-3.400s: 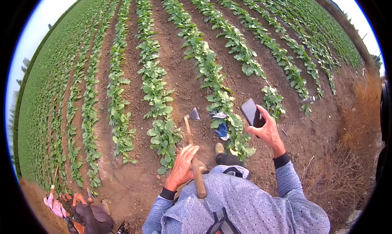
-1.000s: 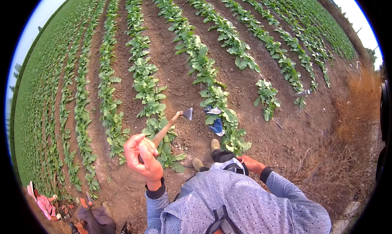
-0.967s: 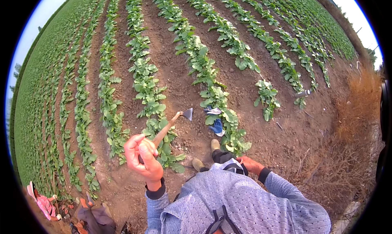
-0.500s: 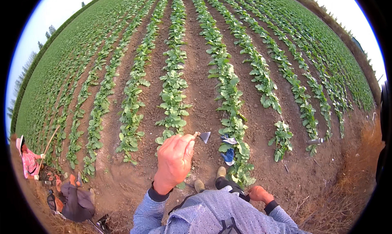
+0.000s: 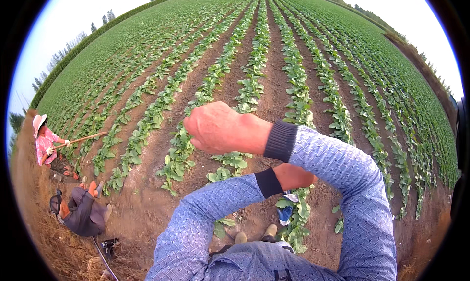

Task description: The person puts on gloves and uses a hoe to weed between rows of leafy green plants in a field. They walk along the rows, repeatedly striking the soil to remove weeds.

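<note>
Crosswise, the right hand (image 5: 218,129) extended leftward, the left hand (image 5: 295,176) rightward — openness and hold could not be told. The blue glove (image 5: 284,215) lay beside the crop row (image 5: 300,224); wrist clearance seemed advisable.

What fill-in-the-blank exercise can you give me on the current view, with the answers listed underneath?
1. The bare left hand shows to the ____ of the bare right hand in the picture.
2. Of these two, the ____ hand shows nearer the blue work glove.
3. The person in the pale wide-brimmed hat wears a ____ top.
4. The leafy crop plants are ____ in colour.
Missing words: right; left; pink; green.
</note>
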